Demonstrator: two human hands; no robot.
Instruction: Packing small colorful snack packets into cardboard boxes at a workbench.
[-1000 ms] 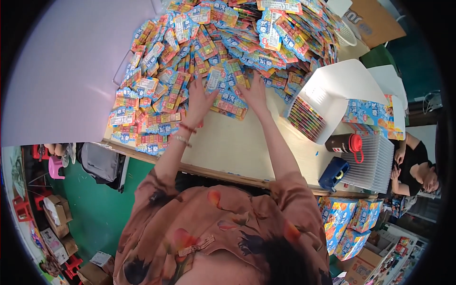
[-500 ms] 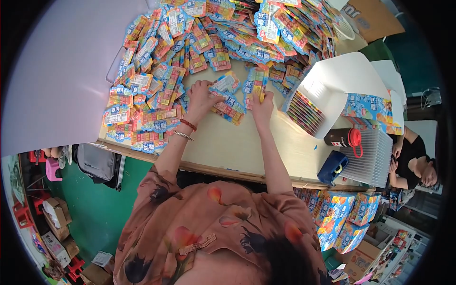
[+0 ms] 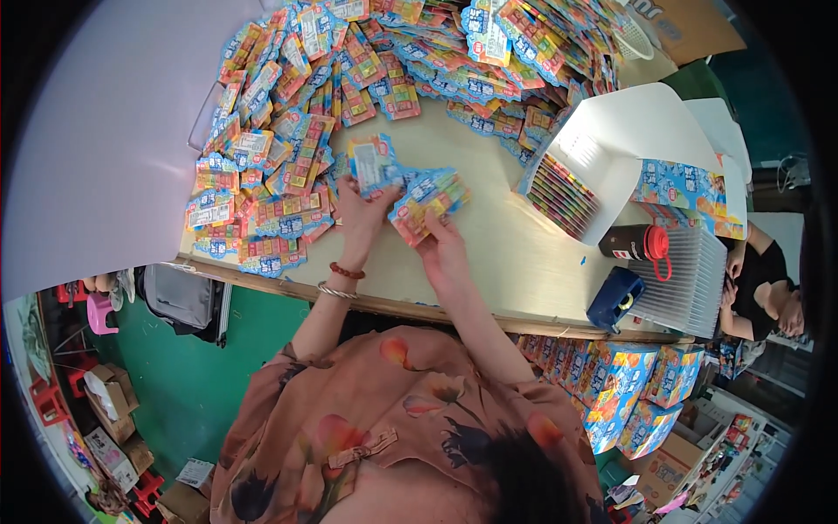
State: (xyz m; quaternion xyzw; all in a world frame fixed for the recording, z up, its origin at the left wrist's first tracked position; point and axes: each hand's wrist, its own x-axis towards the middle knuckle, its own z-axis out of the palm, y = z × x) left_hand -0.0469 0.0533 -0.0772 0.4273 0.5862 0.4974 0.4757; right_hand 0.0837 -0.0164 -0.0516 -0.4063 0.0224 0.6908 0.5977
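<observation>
Left pinch: we have the lower end of an upright card pack (image 3: 374,164) between the thumb and fingers of our left hand (image 3: 360,217), nearly closed.
Right pinch: our right hand (image 3: 445,249) closes thumb and fingers on a tilted card pack (image 3: 426,203); blur keeps us from telling whether a second lies beneath.
Packs in hand: we have them just beside each other, near the front of the bare tabletop (image 3: 515,253); we cannot tell whether their edges touch.
Step in hand: we seem to be gathering loose packs into a small set.
Next move: we judge it calls for a light hold, faces turned alike and edges squared.
Loose packs: we see a spread (image 3: 301,162) left of our hands and a taller heap (image 3: 532,44) beyond.
White box: we have it (image 3: 646,127) on our right, tipped, a row of packs (image 3: 559,201) inside.
Near box: bottle (image 3: 630,243), blue tape dispenser (image 3: 614,304).
</observation>
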